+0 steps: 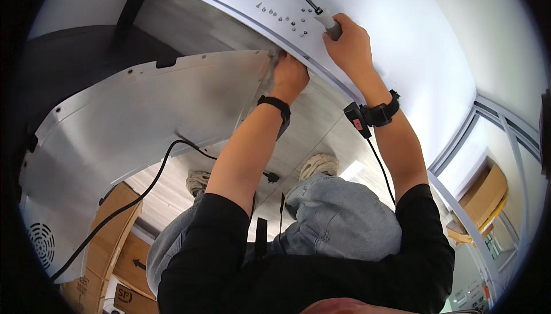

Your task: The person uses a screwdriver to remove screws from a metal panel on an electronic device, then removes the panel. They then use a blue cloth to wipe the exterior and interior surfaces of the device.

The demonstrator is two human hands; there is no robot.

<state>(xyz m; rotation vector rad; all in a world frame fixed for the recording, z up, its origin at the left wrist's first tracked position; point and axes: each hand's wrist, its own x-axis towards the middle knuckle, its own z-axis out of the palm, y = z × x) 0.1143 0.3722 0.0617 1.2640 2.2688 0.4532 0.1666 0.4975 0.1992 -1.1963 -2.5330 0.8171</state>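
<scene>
My right hand (351, 44) is closed around the grey handle of a screwdriver (328, 22), resting over the white tabletop (390, 33). The dark shaft points up and to the left, away from me. Beside the tool lie several small screws (280, 19), loosely scattered. Below the table's edge, my left hand (291, 76) grips the corner of a large sheet-metal panel (155, 104); its fingertips are partly hidden. Small holes and a notch run along the panel's upper edge, and a round vent grille (42, 245) sits at its lower left.
A black cable (140, 196) crosses in front of the panel; a plug (272, 177) is near my feet. Cardboard boxes (129, 262) stand at lower left. Another open carton (485, 196) is on the right, behind a grey metal frame (459, 136). Each wrist wears a black strap.
</scene>
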